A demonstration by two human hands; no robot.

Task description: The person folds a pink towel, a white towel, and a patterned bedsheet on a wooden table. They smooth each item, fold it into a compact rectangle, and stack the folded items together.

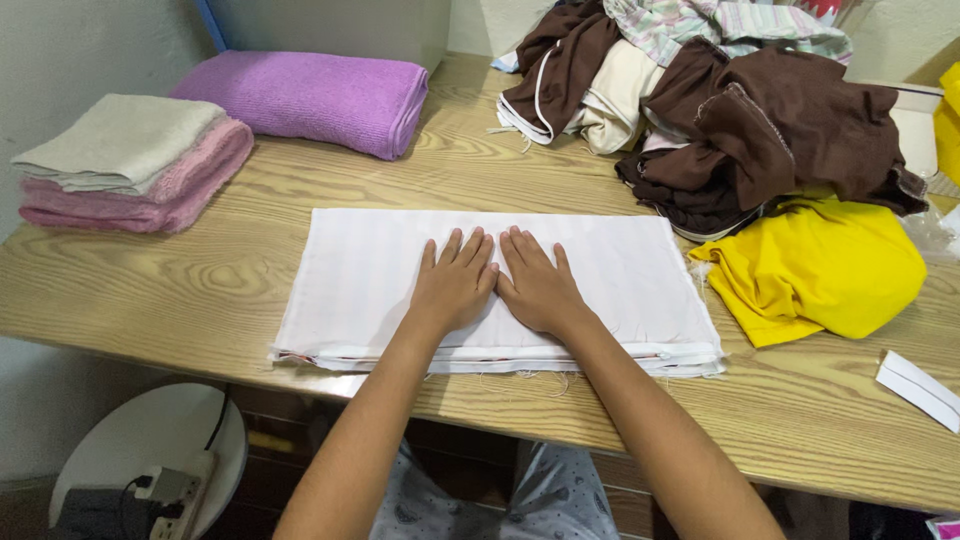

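**White striped cloth pressed flat under two hands**

The white, faintly striped rectangular folded cloth (370, 275) lies on the light wooden bench (200, 270), its long side along the near edge, with layered hems and loose threads showing at that edge. Both arms reach straight forward from below. The left hand (455, 285) and the right hand (537, 285) lie palm down at the middle of the cloth, side by side, index fingers touching, fingers stretched out and slightly spread. Neither grip closes on anything; the open palms only rest flat on the fabric.

At far left sits one stack of two folded towels, a beige one (125, 140) on top of a pink one (175, 190). Behind it lies one folded purple towel (315, 98). At far right is one heap of loose clothes (740, 120), mostly brown with cream and striped pieces, and just before it one yellow garment (825, 265), near the cloth's right end. One small white paper slip (918, 388) lies at the right edge. Below the bench, a round white stool (130, 440) carries a power strip (170, 492).
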